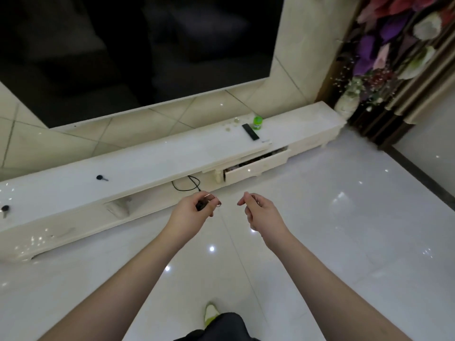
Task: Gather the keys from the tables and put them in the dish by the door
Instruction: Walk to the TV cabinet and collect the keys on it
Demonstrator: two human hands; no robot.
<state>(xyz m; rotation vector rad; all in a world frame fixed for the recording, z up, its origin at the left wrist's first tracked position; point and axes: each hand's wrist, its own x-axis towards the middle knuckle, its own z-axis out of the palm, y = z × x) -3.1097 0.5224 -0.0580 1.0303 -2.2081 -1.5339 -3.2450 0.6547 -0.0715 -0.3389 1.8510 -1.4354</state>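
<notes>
Two black-headed keys lie on the long white TV cabinet [152, 158]: one key [101, 178] left of its middle, another key [5, 209] at the far left edge. My left hand [194, 210] is held over the floor in front of the cabinet, closed on a dark key with a copper-coloured ring [212, 199] sticking out above the fingers. To its right, my right hand [258, 209] has its fingers curled with a small ring-like glint at the fingertips; whether it holds anything is unclear. No dish is in view.
A black remote [250, 131] and a green-capped bottle [257, 122] sit on the cabinet's right part. A drawer [256, 166] below stands ajar. A black cable [189, 184] loops under the cabinet. A dark TV screen [138, 50] hangs above; flowers [394, 45] fill the right corner. Glossy white floor [344, 230] lies around me.
</notes>
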